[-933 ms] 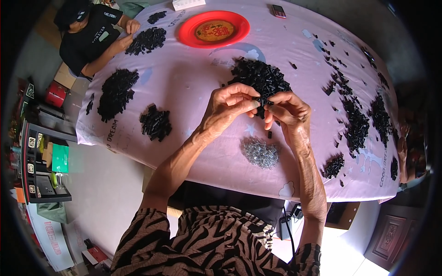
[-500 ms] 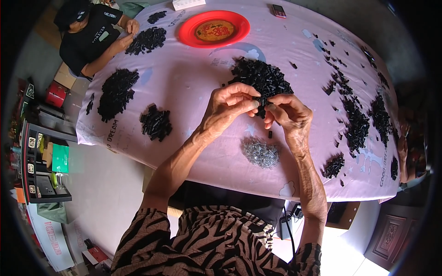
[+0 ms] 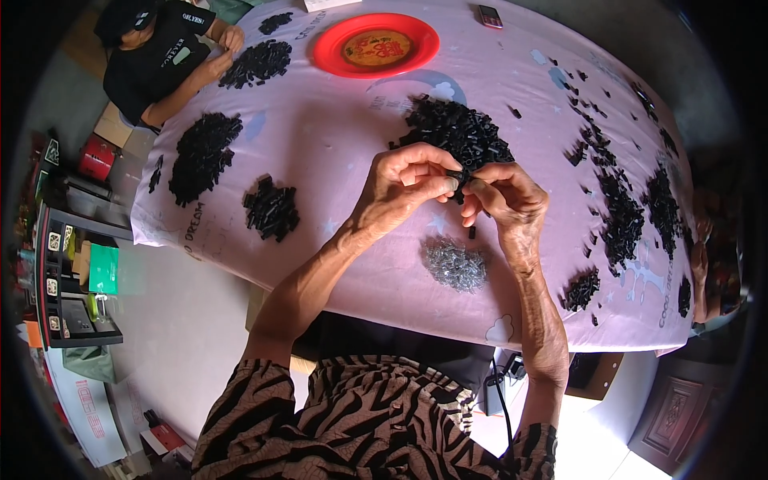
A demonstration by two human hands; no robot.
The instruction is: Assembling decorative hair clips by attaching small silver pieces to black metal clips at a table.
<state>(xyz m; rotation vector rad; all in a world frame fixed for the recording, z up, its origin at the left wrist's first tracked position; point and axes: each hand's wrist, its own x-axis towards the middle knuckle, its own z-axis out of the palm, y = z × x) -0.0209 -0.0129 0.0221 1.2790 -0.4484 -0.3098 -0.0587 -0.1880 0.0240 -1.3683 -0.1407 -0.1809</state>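
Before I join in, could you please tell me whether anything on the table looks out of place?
I see no obvious damage, but one stray black piece lies apart, right of the central black pile, and the scattered black pieces farther right trail loosely rather than sitting heaped.

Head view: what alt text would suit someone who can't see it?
A left hand and right hand meet over a pink-covered table, seemingly with a small black piece between them, near a heap of similar pieces. Closer in lies a clear pile; beyond are a red plate and, at far left, another person.
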